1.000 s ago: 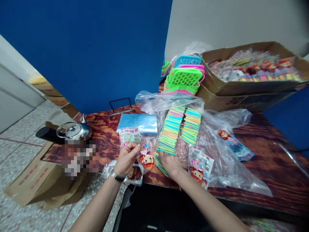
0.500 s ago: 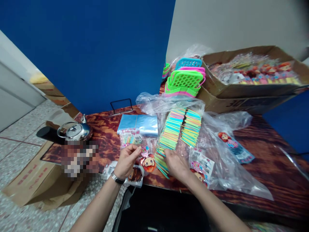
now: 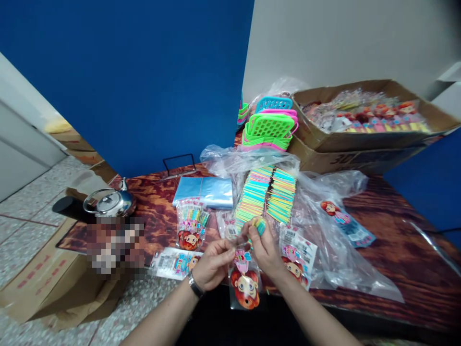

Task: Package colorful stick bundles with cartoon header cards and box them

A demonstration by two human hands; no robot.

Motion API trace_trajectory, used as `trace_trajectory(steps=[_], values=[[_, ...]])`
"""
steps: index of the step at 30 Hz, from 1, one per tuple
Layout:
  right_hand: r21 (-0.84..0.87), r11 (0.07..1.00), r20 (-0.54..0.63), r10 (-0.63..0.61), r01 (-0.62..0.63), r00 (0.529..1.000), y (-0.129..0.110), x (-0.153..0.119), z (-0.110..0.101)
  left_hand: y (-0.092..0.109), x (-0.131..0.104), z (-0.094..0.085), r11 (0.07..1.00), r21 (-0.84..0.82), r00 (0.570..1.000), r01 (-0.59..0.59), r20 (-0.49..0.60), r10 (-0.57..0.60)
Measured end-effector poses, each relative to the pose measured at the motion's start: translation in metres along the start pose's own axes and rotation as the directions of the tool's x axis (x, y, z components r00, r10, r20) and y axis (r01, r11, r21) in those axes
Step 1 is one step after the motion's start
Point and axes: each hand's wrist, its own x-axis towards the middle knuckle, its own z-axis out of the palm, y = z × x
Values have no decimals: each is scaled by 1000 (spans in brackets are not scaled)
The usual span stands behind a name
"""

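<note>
My left hand (image 3: 213, 265) pinches the upper side of a clear packet (image 3: 245, 287) printed with a red-haired cartoon girl, which hangs over the table's front edge. Closed round a small bunch of thin coloured sticks (image 3: 259, 225), my right hand (image 3: 265, 249) is at the packet's top. Whether the sticks' lower ends are inside the packet, I cannot tell. Behind both hands lies a big pile of coloured sticks (image 3: 254, 192) on clear plastic. A filled packet (image 3: 190, 226) lies left of the hands, and a white-backed packet (image 3: 297, 257) lies right of them.
Blue plastic sleeves (image 3: 203, 191) lie behind the left hand. Stacked plastic baskets (image 3: 270, 127) and a cardboard box (image 3: 360, 139) of packets stand at the back. A steel kettle (image 3: 111, 203) sits on the left. Crumpled clear plastic (image 3: 331, 230) covers part of the table's right side.
My right hand has lifted a bunch of sticks from the pile and brought it to the packet. My left hand has moved right and down with the packet.
</note>
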Motion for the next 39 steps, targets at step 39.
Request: trace_trajectory(steps=[39], values=[[59, 997, -138, -35, 43, 990, -36, 0, 2, 4, 4, 11, 591, 767, 915, -251, -11, 403]])
